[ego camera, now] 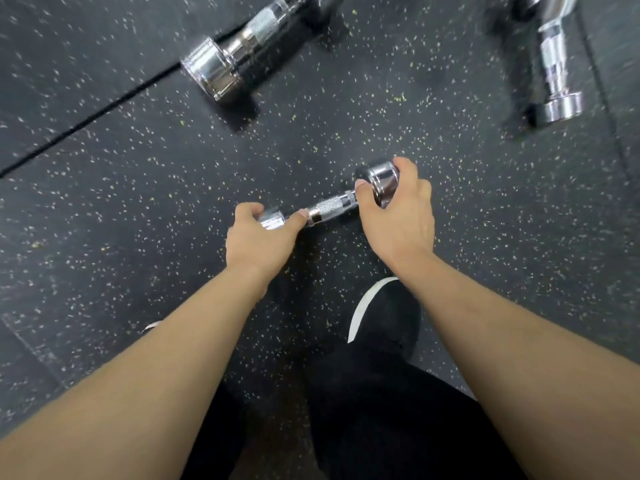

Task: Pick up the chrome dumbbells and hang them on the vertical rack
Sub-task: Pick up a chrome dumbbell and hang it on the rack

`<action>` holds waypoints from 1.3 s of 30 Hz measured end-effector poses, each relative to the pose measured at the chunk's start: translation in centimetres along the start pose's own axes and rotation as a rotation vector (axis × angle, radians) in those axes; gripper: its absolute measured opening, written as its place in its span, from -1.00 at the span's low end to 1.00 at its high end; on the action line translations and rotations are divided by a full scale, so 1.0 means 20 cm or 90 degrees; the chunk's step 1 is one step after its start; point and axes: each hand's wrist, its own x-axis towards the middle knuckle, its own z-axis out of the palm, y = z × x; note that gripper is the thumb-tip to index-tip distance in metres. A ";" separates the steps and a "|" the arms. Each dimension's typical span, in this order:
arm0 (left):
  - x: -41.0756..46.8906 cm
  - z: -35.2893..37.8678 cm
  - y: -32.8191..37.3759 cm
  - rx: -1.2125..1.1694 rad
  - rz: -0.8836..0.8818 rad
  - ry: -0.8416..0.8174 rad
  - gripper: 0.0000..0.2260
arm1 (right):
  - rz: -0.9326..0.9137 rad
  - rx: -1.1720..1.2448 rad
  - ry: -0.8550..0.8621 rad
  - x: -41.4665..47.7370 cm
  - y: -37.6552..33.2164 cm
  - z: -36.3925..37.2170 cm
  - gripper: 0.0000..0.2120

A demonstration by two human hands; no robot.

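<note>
- The small dumbbell point(329, 211) sits crosswise just ahead of the shoe point(384, 313), low at the floor point(138, 202); I cannot tell whether it touches.
- The left hand point(258, 237) curls fingers and thumb round its left head.
- The right hand point(398, 216) clasps its right head from above, fingers curled over.
- The big dumbbell point(242, 46) lies on the floor beyond, to the left; the third dumbbell point(554, 64), blurred, lies far right.

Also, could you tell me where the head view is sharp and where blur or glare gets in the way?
Head view, centre: fairly sharp, knurling on the small dumbbell reads clearly between left hand and right hand. Head view, edges: motion blur smears the upper-right dumbbell and the floor speckles. Head view, chrome: bright reflections glare on the large dumbbell.
</note>
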 end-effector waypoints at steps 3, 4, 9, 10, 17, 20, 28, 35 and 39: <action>0.05 0.00 0.01 -0.056 -0.047 -0.002 -0.18 | 0.073 0.102 -0.018 0.07 -0.02 0.04 -0.39; 0.06 0.00 0.02 -0.072 -0.063 -0.009 -0.21 | 0.101 0.152 -0.019 0.10 -0.02 0.05 -0.43; 0.07 0.00 0.00 -0.097 -0.050 0.011 -0.60 | 0.171 0.311 0.008 0.14 0.00 0.08 -0.66; 0.06 0.00 0.00 -0.105 -0.036 0.021 -0.62 | 0.180 0.336 0.010 0.13 0.00 0.08 -0.65; 0.01 -0.07 0.15 -0.195 0.022 -0.013 -0.56 | 0.148 0.476 0.009 0.11 -0.10 -0.05 -0.61; -0.10 -0.13 0.28 -0.231 0.041 -0.010 -0.49 | 0.071 0.494 0.030 0.04 -0.23 -0.22 -0.55; -0.72 -0.50 0.91 -0.305 0.254 0.010 -0.50 | -0.174 0.596 0.147 -0.39 -0.69 -1.02 -0.47; -1.83 -0.94 1.61 -0.347 0.384 -0.084 -0.60 | -0.325 0.578 0.220 -1.09 -1.21 -2.21 -0.29; -2.67 -1.29 2.05 -0.330 0.506 -0.174 -0.60 | -0.414 0.501 0.313 -1.73 -1.58 -3.01 -0.23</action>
